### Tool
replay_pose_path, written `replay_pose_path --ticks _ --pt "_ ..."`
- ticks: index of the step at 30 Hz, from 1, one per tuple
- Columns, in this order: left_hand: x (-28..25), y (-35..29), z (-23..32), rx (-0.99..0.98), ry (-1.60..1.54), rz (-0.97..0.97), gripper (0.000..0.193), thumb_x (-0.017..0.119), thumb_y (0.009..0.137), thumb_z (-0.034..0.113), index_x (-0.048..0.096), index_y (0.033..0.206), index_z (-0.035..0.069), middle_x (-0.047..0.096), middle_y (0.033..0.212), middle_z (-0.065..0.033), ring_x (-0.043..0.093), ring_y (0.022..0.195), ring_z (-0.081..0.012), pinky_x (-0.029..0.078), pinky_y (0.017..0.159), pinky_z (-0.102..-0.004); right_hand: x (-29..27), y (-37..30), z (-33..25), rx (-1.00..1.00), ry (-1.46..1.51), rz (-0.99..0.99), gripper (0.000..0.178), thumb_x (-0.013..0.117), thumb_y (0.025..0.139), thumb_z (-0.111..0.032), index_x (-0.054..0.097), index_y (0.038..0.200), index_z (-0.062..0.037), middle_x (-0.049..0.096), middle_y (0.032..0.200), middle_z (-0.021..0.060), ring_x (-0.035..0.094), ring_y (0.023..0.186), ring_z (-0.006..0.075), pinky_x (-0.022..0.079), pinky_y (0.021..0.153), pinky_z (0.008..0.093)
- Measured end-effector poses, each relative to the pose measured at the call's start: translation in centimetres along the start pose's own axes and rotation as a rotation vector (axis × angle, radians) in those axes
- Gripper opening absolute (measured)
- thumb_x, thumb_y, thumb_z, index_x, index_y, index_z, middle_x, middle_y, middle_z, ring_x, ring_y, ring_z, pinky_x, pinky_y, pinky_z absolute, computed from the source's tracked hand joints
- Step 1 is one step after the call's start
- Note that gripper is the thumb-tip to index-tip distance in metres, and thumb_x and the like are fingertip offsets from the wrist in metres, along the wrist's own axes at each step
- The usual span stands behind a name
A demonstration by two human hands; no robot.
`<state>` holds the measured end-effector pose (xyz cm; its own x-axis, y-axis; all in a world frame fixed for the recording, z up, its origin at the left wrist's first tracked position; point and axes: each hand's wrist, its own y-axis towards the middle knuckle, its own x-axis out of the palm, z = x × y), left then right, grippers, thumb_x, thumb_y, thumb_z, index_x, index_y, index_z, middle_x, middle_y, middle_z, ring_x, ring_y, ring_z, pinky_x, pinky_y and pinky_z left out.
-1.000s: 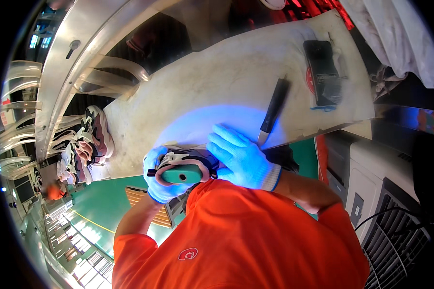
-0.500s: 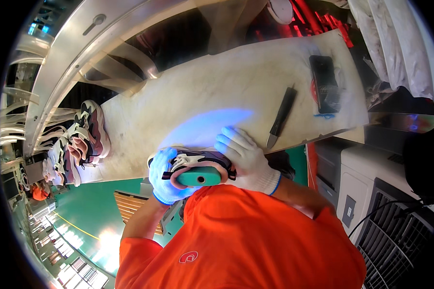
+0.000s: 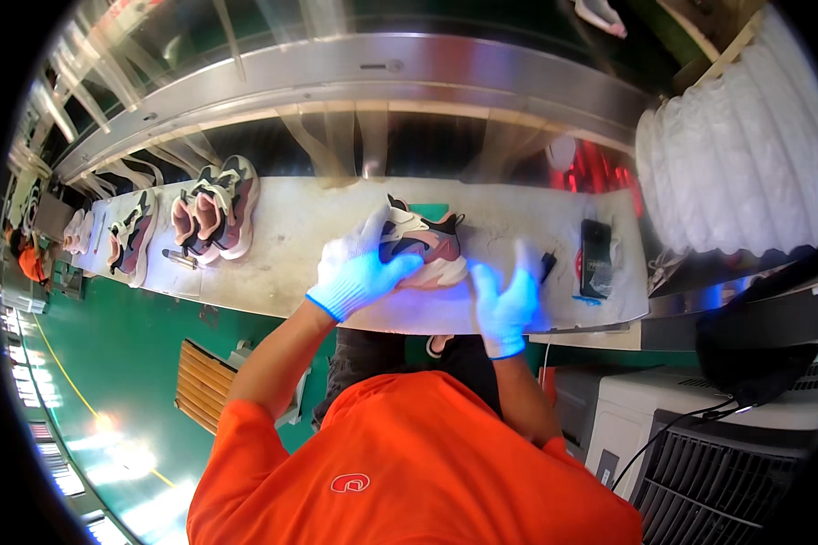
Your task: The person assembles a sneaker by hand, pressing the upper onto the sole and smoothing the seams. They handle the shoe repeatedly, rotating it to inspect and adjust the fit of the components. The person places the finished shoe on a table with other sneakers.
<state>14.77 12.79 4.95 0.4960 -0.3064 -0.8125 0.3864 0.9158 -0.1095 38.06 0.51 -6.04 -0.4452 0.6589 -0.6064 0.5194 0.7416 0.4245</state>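
A sneaker [image 3: 436, 247] in pink, mauve, black and white lies on its side on the workbench [image 3: 336, 218], a teal block showing in its opening. My left hand [image 3: 359, 268], in a white knit glove lit blue, grips it by the toe side, thumb along the front. My right hand [image 3: 509, 304], gloved the same way, is just right of the sole, fingers spread and slightly blurred, holding nothing. Behind its fingers shows the dark handle of a knife [image 3: 548, 263]; the blade is hidden.
A phone [image 3: 596, 259] lies on the bench's right part. Pairs of similar sneakers [image 3: 218, 213] stand to the left, with a small metal-coloured item [image 3: 180, 259] before them. A metal rail [image 3: 363, 77] runs along the back. White ducting [image 3: 736, 150] hangs at right.
The sneaker has moved from close against my body out onto the bench and turned on its side. My right hand has let go of it and moved right. The view has shifted.
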Motion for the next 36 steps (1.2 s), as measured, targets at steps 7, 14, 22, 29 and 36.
replay_pose_path --ticks 7,14,22,29,36 --pt "3.4 -0.2 -1.0 0.306 0.386 0.133 0.088 0.091 0.075 0.054 0.065 0.146 0.008 0.074 0.134 -0.0213 0.075 0.114 -0.0465 0.061 0.100 -0.0523 -0.8 -0.1 4.3 0.123 -0.344 -0.113 0.093 0.085 0.088 -0.020 0.041 0.168 -0.0030 0.060 0.157 0.0263 0.058 0.143 0.0484 0.045 0.120 0.0592" --pt "-0.7 1.6 -0.1 0.157 0.133 -0.076 0.094 0.091 0.065 0.056 0.069 0.146 0.013 0.081 0.123 -0.0196 0.079 0.110 -0.0399 0.063 0.096 -0.0486 -2.7 -0.7 2.7 0.171 0.299 -0.383 0.049 0.085 0.093 -0.021 0.073 0.138 -0.0051 0.080 0.096 0.0175 0.076 0.080 0.0342 0.060 0.075 0.0432" --pt "-1.5 2.0 0.0 0.078 0.045 -0.141 0.095 0.089 0.063 0.056 0.072 0.146 0.013 0.081 0.126 -0.0209 0.079 0.115 -0.0403 0.061 0.100 -0.0470 -1.1 -1.2 0.3 0.064 0.432 -0.428 0.029 0.079 0.103 -0.034 0.076 0.102 -0.0050 0.070 0.079 0.0181 0.069 0.068 0.0340 0.052 0.065 0.0452" --pt "-0.7 2.0 0.3 0.079 0.176 -0.092 0.102 0.090 0.063 0.056 0.068 0.153 0.014 0.080 0.133 -0.0180 0.077 0.119 -0.0387 0.061 0.102 -0.0457 -0.3 0.1 0.3 0.107 0.482 -0.512 0.029 0.077 0.104 -0.034 0.076 0.109 -0.0046 0.073 0.084 0.0200 0.071 0.073 0.0372 0.054 0.068 0.0467" --pt "0.3 1.1 -0.2 0.138 0.164 0.004 0.099 0.094 0.064 0.051 0.068 0.150 0.011 0.078 0.135 -0.0171 0.078 0.118 -0.0381 0.061 0.100 -0.0470 -4.2 1.0 2.4 -0.032 -0.091 -0.584 0.041 0.076 0.102 -0.044 0.078 0.125 -0.0105 0.078 0.111 0.0221 0.075 0.098 0.0444 0.058 0.083 0.0550"
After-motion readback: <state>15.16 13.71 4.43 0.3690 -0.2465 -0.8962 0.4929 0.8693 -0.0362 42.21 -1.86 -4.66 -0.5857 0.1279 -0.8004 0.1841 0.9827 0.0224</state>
